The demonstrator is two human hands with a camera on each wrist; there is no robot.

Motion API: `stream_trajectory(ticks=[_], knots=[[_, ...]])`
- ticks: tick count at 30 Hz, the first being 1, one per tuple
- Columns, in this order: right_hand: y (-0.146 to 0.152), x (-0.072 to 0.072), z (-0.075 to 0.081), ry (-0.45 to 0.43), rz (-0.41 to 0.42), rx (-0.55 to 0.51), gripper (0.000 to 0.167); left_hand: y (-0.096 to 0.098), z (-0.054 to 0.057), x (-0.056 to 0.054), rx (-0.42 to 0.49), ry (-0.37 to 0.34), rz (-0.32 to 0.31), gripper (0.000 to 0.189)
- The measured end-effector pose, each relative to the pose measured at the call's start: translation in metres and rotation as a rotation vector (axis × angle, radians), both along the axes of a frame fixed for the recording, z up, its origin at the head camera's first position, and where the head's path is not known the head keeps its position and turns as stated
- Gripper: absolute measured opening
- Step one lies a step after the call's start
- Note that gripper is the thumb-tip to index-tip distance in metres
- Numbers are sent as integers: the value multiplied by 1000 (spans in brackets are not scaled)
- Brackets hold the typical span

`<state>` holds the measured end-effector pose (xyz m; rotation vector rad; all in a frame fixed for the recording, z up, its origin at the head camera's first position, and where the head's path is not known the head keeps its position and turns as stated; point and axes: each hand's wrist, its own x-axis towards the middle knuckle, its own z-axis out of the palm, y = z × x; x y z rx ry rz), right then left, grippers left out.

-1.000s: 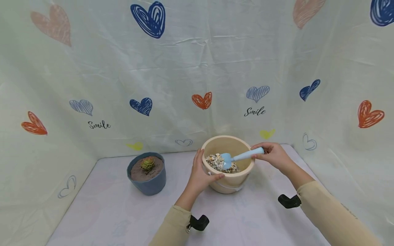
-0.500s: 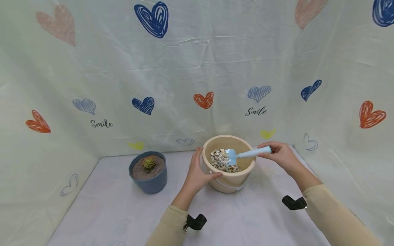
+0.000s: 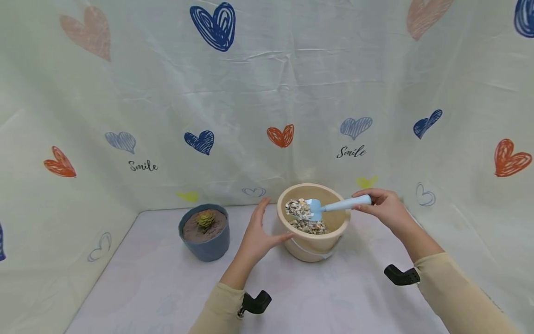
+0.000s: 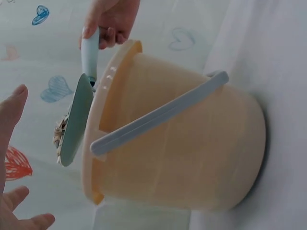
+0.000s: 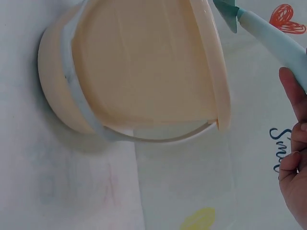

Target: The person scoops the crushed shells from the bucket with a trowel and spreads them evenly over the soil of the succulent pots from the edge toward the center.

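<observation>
In the head view a light-blue toy trowel (image 3: pixel 345 203) is pinched by its handle in my right hand (image 3: pixel 388 209). Pale mixed gravel (image 3: pixel 297 208) is heaped on the blade. The left wrist view shows the blade (image 4: pixel 76 122) raised just above the rim of a cream bucket (image 4: pixel 182 163). More gravel (image 3: pixel 309 227) lies inside the bucket. My left hand (image 3: pixel 255 239) is spread beside the bucket's left side, thumb near the rim, holding nothing. In the left wrist view its fingertips stand apart from the rim.
A blue-grey pot (image 3: pixel 208 249) with brown soil and a small green succulent (image 3: pixel 206 220) stands on the white-covered table (image 3: pixel 146 287), left of the bucket. The bucket's pale handle (image 4: pixel 160 115) hangs down its side. A heart-printed curtain (image 3: pixel 242 93) rises behind.
The trowel has lifted out of the gravel and moved right, now carrying a load. My left hand has let go of the bucket's rim and shifted left.
</observation>
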<state>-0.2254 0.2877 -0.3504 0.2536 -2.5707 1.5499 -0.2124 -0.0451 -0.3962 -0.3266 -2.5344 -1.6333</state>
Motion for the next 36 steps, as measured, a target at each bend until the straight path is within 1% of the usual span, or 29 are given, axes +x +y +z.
stream_trajectory(ticks=[4,7,11,15,19,25,29,33,36], knots=[[-9,-3,2,33,17,-20,38,-10,6,6,8,-6,6,108],[-17,-4,2,61,43,-53,32,-18,8,11,-14,-10,19,107],[-28,-4,3,75,69,-76,27,-33,9,17,-45,-24,47,108],[-41,-4,5,59,83,-96,31,-51,11,21,-70,-18,60,109],[-54,-6,8,42,98,-119,37,-73,16,24,-87,-6,58,111],[-75,-11,9,28,144,-160,34,-107,23,30,-125,7,95,110],[-90,-15,8,17,184,-188,33,-127,22,32,-131,13,117,110],[-106,-17,9,1,218,-199,36,-147,20,32,-132,1,152,112],[-120,-19,10,-22,233,-211,39,-161,18,31,-179,5,194,111]])
